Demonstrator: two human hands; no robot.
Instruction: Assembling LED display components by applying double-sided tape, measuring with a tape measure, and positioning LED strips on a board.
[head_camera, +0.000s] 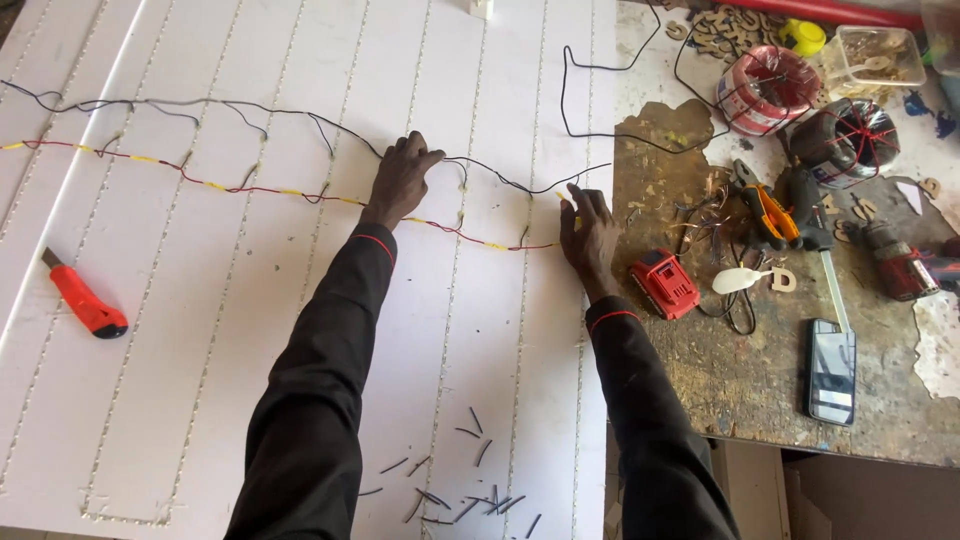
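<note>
Fingers (425, 155) of left hand (400, 180) curled on black wire (290, 113); right hand (590, 240) spread, empty.

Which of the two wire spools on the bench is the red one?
The red wire spool, lying farther back beside the clear plastic box; the black wire spool lies nearer, right of it.

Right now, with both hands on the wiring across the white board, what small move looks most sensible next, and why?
Probably the right hand should draw the loose black wire end toward the last yellow-taped joint on the red wire. The left hand already pins the black wire, and its end near the board's right edge lies free, not yet joined.
</note>
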